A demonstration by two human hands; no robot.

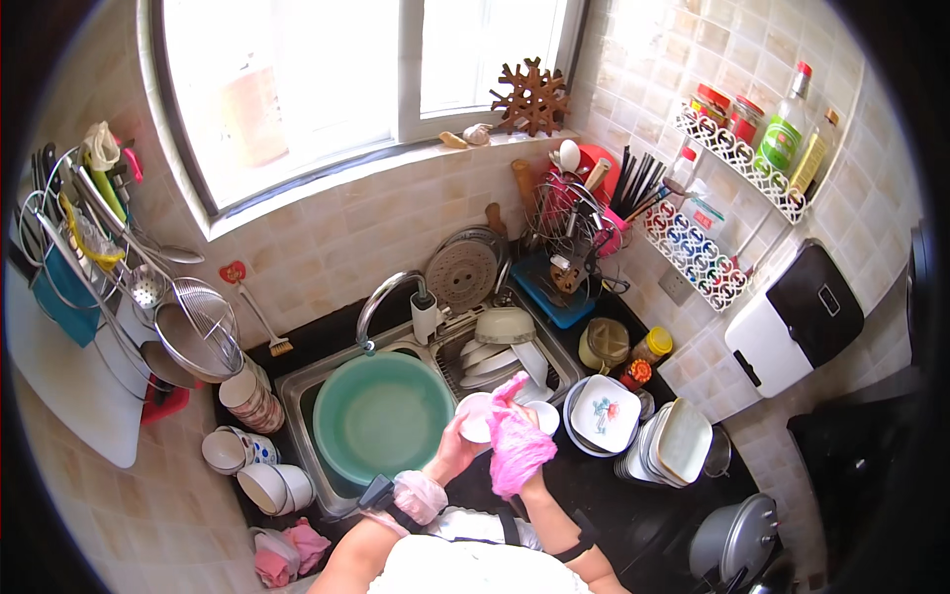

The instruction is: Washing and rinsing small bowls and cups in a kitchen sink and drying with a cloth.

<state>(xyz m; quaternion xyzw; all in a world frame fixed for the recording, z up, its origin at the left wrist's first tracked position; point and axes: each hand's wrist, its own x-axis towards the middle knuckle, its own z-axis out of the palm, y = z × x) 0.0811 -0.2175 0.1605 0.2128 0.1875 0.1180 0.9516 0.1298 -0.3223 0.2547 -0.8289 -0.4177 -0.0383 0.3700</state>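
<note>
My left hand [453, 451] holds a small white bowl [475, 418] by its side, just right of the green plastic basin [382, 419] in the sink. A pink cloth [519, 445] covers most of my right hand [531, 419], which grips it close against the small bowl. Another small white bowl [548, 419] shows just right of the cloth; whether my right fingers touch it is hidden. Behind my hands, plates [490, 364] and an upturned bowl [505, 325] rest in the drainer side of the sink. The chrome tap [386, 286] arches over the basin's back edge.
Stacked bowls [260, 486] stand left of the sink. Stacked square dishes [681, 443] and a flower-patterned dish [606, 412] are on the black counter at right, with glass jars behind. A pressure cooker [731, 538] sits at lower right. Pink cloths [289, 553] lie at lower left.
</note>
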